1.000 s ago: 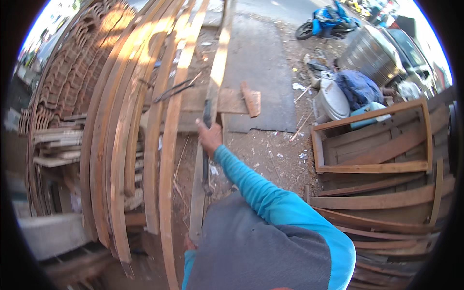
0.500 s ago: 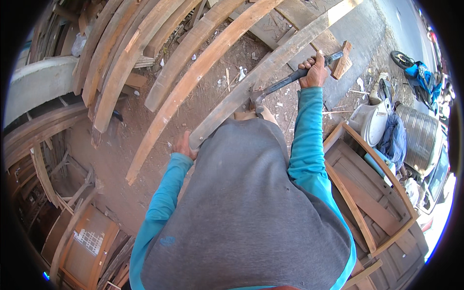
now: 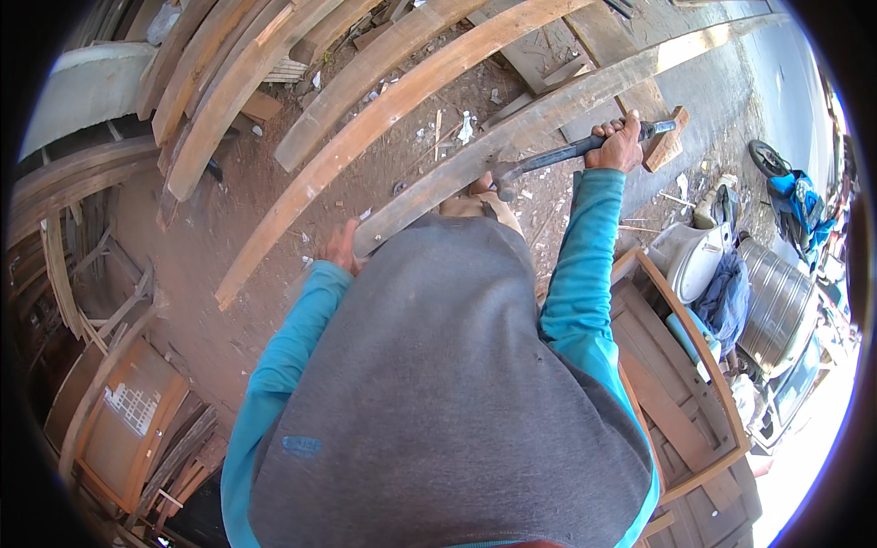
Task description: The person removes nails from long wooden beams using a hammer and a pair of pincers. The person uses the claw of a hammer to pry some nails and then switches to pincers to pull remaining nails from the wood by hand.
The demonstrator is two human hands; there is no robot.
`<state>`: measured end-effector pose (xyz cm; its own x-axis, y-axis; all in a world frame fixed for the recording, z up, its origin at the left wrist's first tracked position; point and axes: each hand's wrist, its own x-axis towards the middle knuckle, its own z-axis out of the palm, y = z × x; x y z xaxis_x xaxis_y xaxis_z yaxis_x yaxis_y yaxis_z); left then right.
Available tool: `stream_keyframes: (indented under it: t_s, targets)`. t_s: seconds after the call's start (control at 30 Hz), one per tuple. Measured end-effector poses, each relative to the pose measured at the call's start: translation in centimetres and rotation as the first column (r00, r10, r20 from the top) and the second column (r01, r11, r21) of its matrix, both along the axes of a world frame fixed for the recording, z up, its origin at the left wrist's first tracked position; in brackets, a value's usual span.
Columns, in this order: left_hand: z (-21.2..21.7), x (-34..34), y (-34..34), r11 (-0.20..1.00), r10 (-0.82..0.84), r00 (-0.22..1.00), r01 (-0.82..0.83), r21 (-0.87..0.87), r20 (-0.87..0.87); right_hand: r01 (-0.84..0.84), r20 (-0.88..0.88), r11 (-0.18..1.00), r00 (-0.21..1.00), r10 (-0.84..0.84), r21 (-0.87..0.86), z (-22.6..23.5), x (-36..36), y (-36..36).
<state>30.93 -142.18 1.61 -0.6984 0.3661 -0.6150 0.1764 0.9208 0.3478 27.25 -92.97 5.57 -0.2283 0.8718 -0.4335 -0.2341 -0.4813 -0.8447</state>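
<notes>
A long, slightly curved wooden plank [image 3: 548, 105] runs diagonally from in front of my body to the far right. My left hand [image 3: 340, 247] grips its near end from the left side, with the fingers partly hidden. My right hand [image 3: 617, 144] is closed around the dark handle of a hammer [image 3: 557, 157]. The hammer's metal head lies to the left, close beside the plank's near edge, above my foot [image 3: 482, 184]. Beyond my right hand, the handle's end overlaps a short wooden block [image 3: 667, 140]; whether they touch, I cannot tell.
Several curved wooden beams [image 3: 384, 119] lie at the upper left, over dirt with wood scraps. A framed wooden panel [image 3: 671, 402] lies at right, near a metal drum [image 3: 776, 301] and a white container [image 3: 699, 265]. A blue motorcycle [image 3: 799, 205] stands farther right. Another framed panel [image 3: 132, 416] is lower left.
The whole view has shifted and turned a little. The hammer head sits slightly farther from the plank's edge, and my foot shows more. Both hands keep their holds.
</notes>
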Motion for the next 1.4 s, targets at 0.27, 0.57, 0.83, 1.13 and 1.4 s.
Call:
stream_keyframes:
  t_s: [0.27, 0.57, 0.83, 1.13, 1.4]
  targets:
    - [0.1, 0.9, 0.1, 0.999, -0.036, 0.991, 0.035, -0.007, -0.131, -0.170, 0.094, 0.985, 0.982, 0.166, 0.041, 0.5, -4.0, 0.1]
    - [0.7, 1.7, 1.0, 0.994, 0.007, 0.995, -0.017, -0.106, -0.097, -0.682, 0.141, 0.731, 0.727, 0.672, 0.032, 0.0, -13.2, -3.4]
    - [-1.1, 1.3, 0.1, 0.993, -0.017, 0.996, 0.007, -0.116, -0.086, -0.957, -0.351, -0.175, -0.085, 0.933, -0.233, -3.3, -18.5, -9.9]
    - [-0.1, 0.6, 0.4, 0.999, 0.011, 0.998, -0.014, -0.052, -0.059, -0.949, 0.522, 0.111, 0.257, 0.813, 0.294, 5.4, -13.2, -13.8]
    - [0.1, 0.0, 0.9, 0.998, 0.034, 0.997, -0.037, -0.046, -0.067, -0.678, 0.187, 0.718, 0.734, 0.652, 0.156, 2.5, -10.2, -1.2]
